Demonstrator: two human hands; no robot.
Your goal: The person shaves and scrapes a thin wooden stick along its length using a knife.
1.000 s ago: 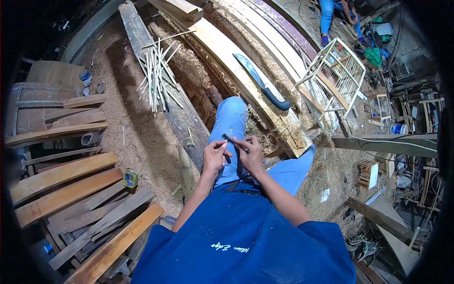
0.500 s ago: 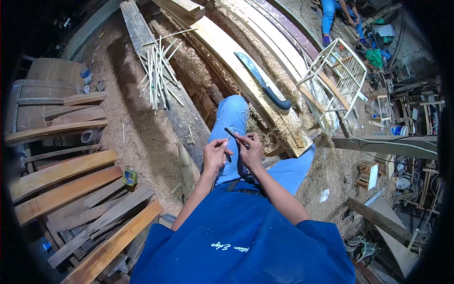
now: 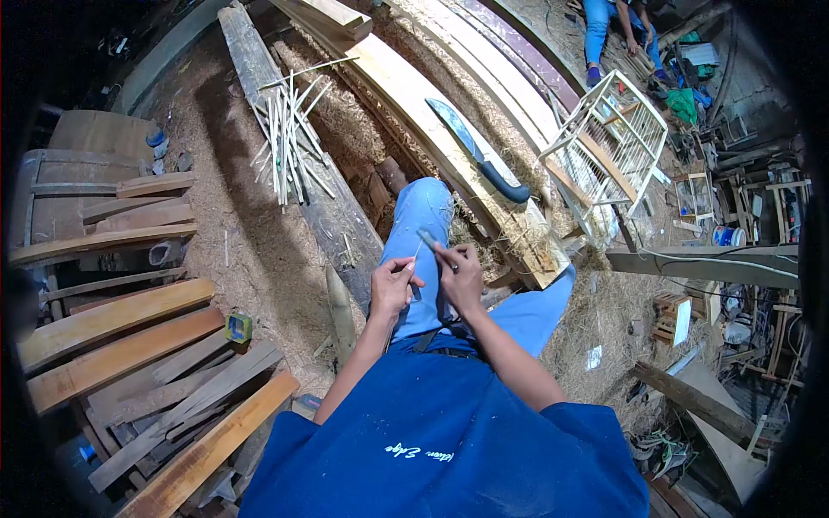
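One grip, the left hand [image 3: 391, 287], pinches a pale sliver [image 3: 419, 250]; the other, the right hand [image 3: 460, 278], is closed round a small blade [image 3: 427, 237] near it, above the knee [image 3: 423, 205]. Beyond, a large knife [image 3: 477, 150] lies on a plank [image 3: 397, 82]; left of that, sticks [image 3: 283, 142] lie on a board [image 3: 341, 217].

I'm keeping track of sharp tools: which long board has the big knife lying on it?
The pale yellow board just beyond the right hand; the black-handled knife lies along it, while the weathered grey board to its left carries loose thin sticks.
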